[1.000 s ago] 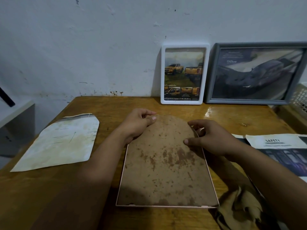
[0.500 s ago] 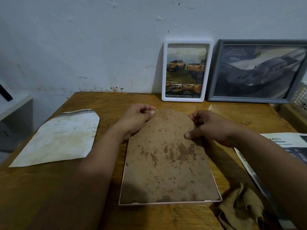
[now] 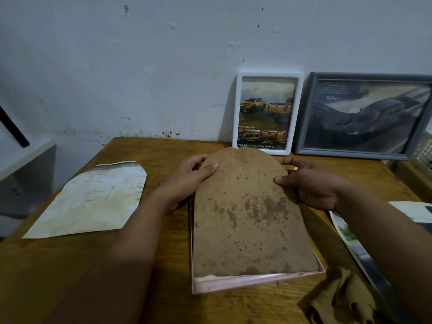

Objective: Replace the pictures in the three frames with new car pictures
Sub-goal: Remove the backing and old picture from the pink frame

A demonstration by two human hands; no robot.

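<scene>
A pink arch-shaped frame (image 3: 254,282) lies face down on the wooden table (image 3: 145,277) in front of me. Its stained brown backing board (image 3: 247,218) is tilted, with the arched far end raised off the frame. My left hand (image 3: 187,181) grips the board's upper left edge, thumb on top. My right hand (image 3: 311,185) grips its upper right edge. Against the wall stand a white frame (image 3: 267,113) showing yellow pickup trucks and a grey frame (image 3: 364,115) showing a dark car.
A stained arch-cut paper (image 3: 91,197) lies at the left of the table. Printed car pictures (image 3: 364,244) lie at the right edge. A crumpled brown cloth (image 3: 343,302) sits at the front right. A mesh basket (image 3: 424,150) stands at far right.
Both hands have lifted the arched end of the backing board up from the pink frame, whose front edge now shows. The view has shifted closer.
</scene>
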